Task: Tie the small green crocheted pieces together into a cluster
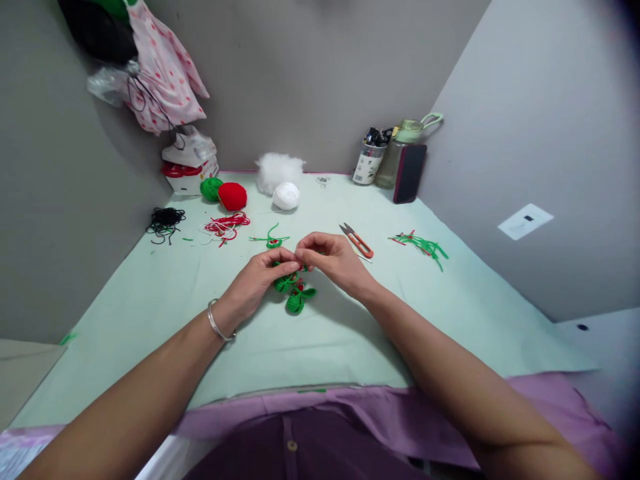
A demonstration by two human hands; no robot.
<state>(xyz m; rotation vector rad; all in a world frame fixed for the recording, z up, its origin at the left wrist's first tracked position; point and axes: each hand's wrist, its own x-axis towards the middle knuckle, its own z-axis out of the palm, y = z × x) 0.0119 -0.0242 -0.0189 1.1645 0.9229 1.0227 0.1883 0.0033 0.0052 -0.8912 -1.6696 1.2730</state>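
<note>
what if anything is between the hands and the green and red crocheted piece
Nothing visible: the left hand and right hand pinch together at the crocheted piece. The snips lie beyond the right hand, not in between.

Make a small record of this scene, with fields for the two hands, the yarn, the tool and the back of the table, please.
left hand: pinches the green-and-red crochet work
right hand: closed, meeting the left at this work; exact grip partly hidden
yarn: green ball, red ball, white ball
tool: orange-handled snips, beyond the right hand
back right: pen cup, bottle, phone before the bottle
</note>
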